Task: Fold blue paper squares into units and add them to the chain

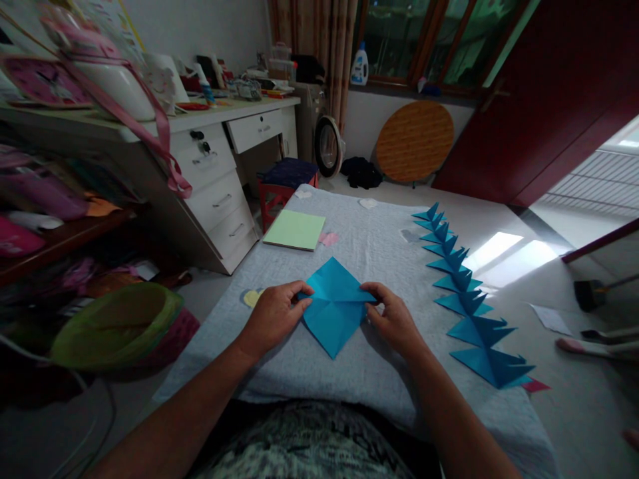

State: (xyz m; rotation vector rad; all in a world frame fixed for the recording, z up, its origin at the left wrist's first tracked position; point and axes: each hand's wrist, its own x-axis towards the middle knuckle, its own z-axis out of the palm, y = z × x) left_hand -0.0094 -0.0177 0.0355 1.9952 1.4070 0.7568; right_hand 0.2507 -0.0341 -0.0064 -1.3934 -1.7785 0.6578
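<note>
A blue sheet of origami paper (333,326), turned like a diamond, is held just over the cloth-covered table, with crease lines crossing its middle. My left hand (274,311) pinches its left corner between thumb and fingers. At the opposite corner, my right hand (392,316) grips the paper the same way. Along the table's right side runs a row of several folded blue paper cranes (466,293) with pointed wings. Beyond the held sheet, to the left, lies a pale green stack of square paper (295,229).
The table wears a grey cloth (369,246) with small patches. A white desk (210,173) with drawers stands left, and a lined waste bin (120,326) is on the floor below. A stool (288,174) and an open-door washing machine (327,143) are at the back.
</note>
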